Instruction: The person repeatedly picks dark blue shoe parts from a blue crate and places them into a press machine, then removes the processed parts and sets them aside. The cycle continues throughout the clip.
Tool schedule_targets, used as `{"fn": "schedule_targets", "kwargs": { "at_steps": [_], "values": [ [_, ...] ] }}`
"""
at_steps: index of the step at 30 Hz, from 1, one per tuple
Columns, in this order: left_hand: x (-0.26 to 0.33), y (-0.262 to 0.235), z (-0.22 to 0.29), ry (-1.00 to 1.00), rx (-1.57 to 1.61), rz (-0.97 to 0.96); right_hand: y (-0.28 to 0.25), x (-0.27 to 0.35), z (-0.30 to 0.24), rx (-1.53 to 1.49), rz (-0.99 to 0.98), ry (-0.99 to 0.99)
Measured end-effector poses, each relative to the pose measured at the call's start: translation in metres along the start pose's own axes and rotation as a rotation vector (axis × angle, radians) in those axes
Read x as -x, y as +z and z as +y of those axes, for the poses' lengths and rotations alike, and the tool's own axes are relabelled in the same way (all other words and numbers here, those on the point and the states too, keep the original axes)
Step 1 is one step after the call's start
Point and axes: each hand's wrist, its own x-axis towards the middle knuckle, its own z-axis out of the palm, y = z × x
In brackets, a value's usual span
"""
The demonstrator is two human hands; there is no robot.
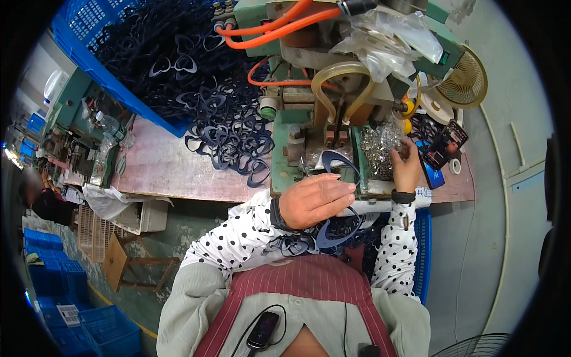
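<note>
My left hand is closed around a dark blue loop piece, in front of the green bench machine. One curved loop sticks up beyond the fingers toward the machine; another hangs below them over my lap. My right hand is at the right edge of a tray of small shiny metal parts. Its thumb and fingers are bent together in a pinch; whatever they hold is too small to make out.
Dark blue loops lie heaped left of the machine, below a full blue basket. Orange hoses cross overhead. A phone, a tape roll and a small fan are at the right. A wooden stool stands lower left.
</note>
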Motion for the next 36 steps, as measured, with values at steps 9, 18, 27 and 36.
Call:
{"fn": "schedule_targets", "kwargs": {
  "at_steps": [9,18,27,36],
  "values": [
    [-0.002,0.003,0.005,-0.04,-0.038,0.016,-0.004,0.03,-0.001,0.616,-0.136,-0.209],
    [0.027,-0.002,0.019,-0.168,-0.146,0.107,0.006,0.016,0.018,-0.039,0.01,-0.016],
    [0.142,-0.039,-0.044,-0.923,-0.586,-0.083,0.007,0.023,0.025,0.076,0.065,-0.047],
    [0.145,-0.006,-0.109,-1.274,-0.813,-0.157,0.009,0.021,0.02,0.034,0.026,0.05]
  ]
}}
